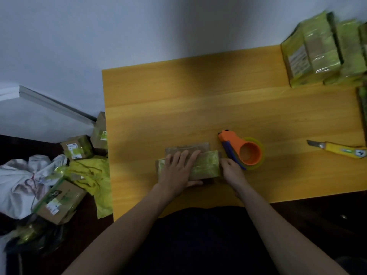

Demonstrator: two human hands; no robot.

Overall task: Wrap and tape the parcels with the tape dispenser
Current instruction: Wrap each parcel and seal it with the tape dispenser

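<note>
Both hands sit on the parcel (190,165) lying crosswise: left hand (178,169) spread flat on top, right hand (231,169) pinching its end, tape dispenser (243,151) touching at one o'clock.

The yellow wooden desk (178,120) carries a brown taped parcel (206,165) at centre, an orange tape dispenser (243,150) at three o'clock, a yellow utility knife (341,149) beyond it, and stacked green-taped parcels (317,52) at two o'clock.

Brown cardboard parcel (202,165) banded with glossy yellow-green tape. Tape dispenser (241,150) orange, with a blue blade side and a yellowish roll. Table (198,116) warm yellow-orange wood grain. Knife (343,150) yellow with a grey blade. Stacked parcels (317,52) green-taped, white-labelled. Wall (119,26) pale blue-grey.
</note>
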